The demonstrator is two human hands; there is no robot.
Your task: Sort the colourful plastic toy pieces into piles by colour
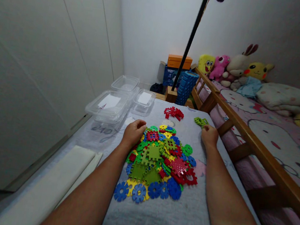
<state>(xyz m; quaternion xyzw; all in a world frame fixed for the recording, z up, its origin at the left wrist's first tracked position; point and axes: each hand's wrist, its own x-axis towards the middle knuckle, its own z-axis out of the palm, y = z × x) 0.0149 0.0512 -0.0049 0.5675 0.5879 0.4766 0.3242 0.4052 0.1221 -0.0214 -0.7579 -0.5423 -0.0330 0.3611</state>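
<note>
A mixed heap of plastic interlocking building pieces (153, 153) lies on the cloth-covered table, with notched blue discs, green and red squares and yellow pieces. At the heap's upper left edge is my left hand (133, 133), its fingers curled together; whatever they may hold is hidden. My right hand (209, 135) reaches to the far right, fingers pinched at the edge of a small group of green pieces (200, 121). It seems to grip one of them. Between both hands, farther back, sits a separate group of red pieces (174, 112).
Clear plastic containers (109, 107) stand at the back left, some holding white paper. A folded white cloth (73, 165) lies along the left side. The wooden bed rail (237, 124) borders the right. A black pole (190, 40) rises behind the table beside a blue roller (186, 88).
</note>
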